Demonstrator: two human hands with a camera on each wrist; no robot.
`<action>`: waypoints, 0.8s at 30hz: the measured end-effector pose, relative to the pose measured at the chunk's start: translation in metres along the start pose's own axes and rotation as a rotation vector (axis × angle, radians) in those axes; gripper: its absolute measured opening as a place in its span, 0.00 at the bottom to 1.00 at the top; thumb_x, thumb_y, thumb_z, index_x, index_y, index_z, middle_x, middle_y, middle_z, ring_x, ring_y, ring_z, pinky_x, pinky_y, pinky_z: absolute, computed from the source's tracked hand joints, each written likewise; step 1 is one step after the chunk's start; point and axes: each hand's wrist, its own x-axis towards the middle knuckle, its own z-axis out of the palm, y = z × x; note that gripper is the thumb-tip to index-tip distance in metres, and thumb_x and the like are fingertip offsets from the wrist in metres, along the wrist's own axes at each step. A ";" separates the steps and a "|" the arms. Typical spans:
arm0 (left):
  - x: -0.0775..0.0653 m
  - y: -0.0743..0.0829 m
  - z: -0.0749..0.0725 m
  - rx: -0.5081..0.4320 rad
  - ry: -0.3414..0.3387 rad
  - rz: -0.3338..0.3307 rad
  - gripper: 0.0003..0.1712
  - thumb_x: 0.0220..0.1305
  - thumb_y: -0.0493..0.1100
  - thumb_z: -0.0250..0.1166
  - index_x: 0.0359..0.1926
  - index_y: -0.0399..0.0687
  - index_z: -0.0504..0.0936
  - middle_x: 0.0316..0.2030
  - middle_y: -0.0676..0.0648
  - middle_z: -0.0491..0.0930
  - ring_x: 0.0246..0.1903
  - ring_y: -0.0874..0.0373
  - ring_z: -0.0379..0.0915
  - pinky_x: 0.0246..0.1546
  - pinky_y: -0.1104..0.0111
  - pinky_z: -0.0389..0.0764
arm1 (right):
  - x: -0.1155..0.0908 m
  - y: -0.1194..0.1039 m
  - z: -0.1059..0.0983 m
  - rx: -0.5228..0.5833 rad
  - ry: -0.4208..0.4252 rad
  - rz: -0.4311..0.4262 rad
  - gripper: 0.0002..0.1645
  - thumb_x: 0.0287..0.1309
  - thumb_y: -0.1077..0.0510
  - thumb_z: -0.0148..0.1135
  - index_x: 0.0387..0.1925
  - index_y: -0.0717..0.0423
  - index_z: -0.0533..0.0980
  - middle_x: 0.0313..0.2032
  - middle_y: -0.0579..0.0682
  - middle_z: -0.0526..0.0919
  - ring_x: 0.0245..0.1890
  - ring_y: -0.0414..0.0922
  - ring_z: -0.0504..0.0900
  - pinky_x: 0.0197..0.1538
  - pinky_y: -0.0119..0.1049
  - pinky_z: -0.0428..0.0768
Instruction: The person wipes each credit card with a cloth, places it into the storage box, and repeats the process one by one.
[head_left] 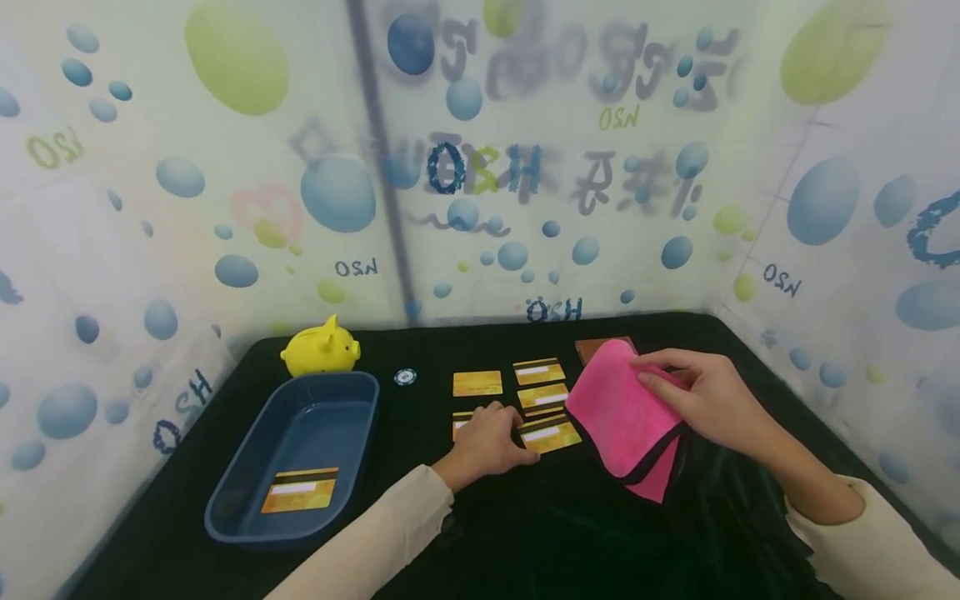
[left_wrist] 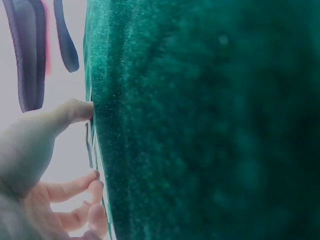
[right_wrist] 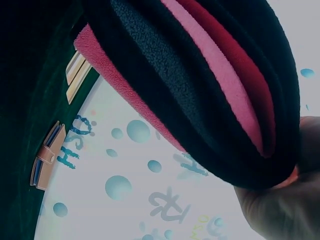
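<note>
My left hand (head_left: 486, 442) is low over the table, thumb and index finger at opposite edges of the nearest yellow card (head_left: 553, 435). In the left wrist view, that hand's thumb and curled fingertips are right at the green cloth surface. My right hand (head_left: 712, 396) pinches a pink cloth (head_left: 622, 404) with black edging; it hangs in folds beside the cards. Seen from the right wrist, the folded cloth (right_wrist: 225, 75) hides most of the fingers. More yellow cards with dark stripes, including one upper-left card (head_left: 477, 383), lie around the left hand, which partly covers one.
A blue tray (head_left: 367, 400) with another yellow card (head_left: 300, 490) in it stands at left. Behind it sits a yellow piggy bank (head_left: 321, 348). A poker chip (head_left: 405, 377) lies right of the tray. A brown wallet (right_wrist: 47, 157) lies behind the cloth, near the table's far edge.
</note>
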 end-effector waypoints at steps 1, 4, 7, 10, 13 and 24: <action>0.000 0.000 0.000 -0.019 0.004 0.004 0.35 0.49 0.66 0.75 0.52 0.52 0.81 0.43 0.51 0.75 0.39 0.57 0.68 0.40 0.62 0.79 | 0.000 0.000 0.000 -0.001 0.000 -0.001 0.17 0.63 0.62 0.66 0.54 0.56 0.81 0.33 0.50 0.85 0.19 0.40 0.80 0.24 0.33 0.82; -0.002 -0.001 -0.002 -0.088 0.022 0.023 0.35 0.50 0.64 0.75 0.53 0.50 0.79 0.42 0.52 0.75 0.39 0.59 0.70 0.42 0.63 0.79 | 0.000 0.000 0.000 0.006 -0.002 0.004 0.17 0.63 0.62 0.65 0.54 0.57 0.81 0.33 0.50 0.85 0.19 0.40 0.80 0.24 0.34 0.82; -0.005 -0.001 -0.003 -0.153 0.052 0.045 0.35 0.50 0.62 0.75 0.53 0.49 0.78 0.43 0.51 0.77 0.39 0.60 0.72 0.43 0.64 0.80 | 0.001 0.000 0.001 0.016 -0.008 0.011 0.17 0.64 0.62 0.65 0.54 0.57 0.80 0.33 0.50 0.85 0.19 0.40 0.80 0.24 0.34 0.82; -0.009 -0.001 -0.004 -0.205 0.099 0.063 0.34 0.51 0.60 0.75 0.54 0.48 0.76 0.44 0.50 0.78 0.39 0.60 0.73 0.44 0.64 0.81 | 0.001 0.000 0.002 0.019 -0.007 0.018 0.17 0.64 0.61 0.65 0.54 0.56 0.81 0.33 0.50 0.85 0.18 0.41 0.80 0.24 0.34 0.82; -0.013 0.001 -0.006 -0.240 0.157 0.080 0.34 0.53 0.59 0.74 0.55 0.47 0.75 0.47 0.49 0.78 0.39 0.59 0.73 0.44 0.65 0.81 | 0.001 0.000 0.004 0.025 -0.007 0.016 0.17 0.64 0.62 0.65 0.54 0.57 0.80 0.31 0.49 0.85 0.18 0.41 0.80 0.24 0.34 0.82; -0.026 0.003 -0.023 -0.496 0.308 0.276 0.32 0.57 0.50 0.74 0.57 0.44 0.72 0.50 0.47 0.76 0.45 0.49 0.78 0.43 0.60 0.85 | 0.001 -0.002 0.006 0.030 0.021 -0.031 0.17 0.63 0.63 0.65 0.54 0.57 0.80 0.32 0.49 0.84 0.20 0.40 0.80 0.25 0.33 0.82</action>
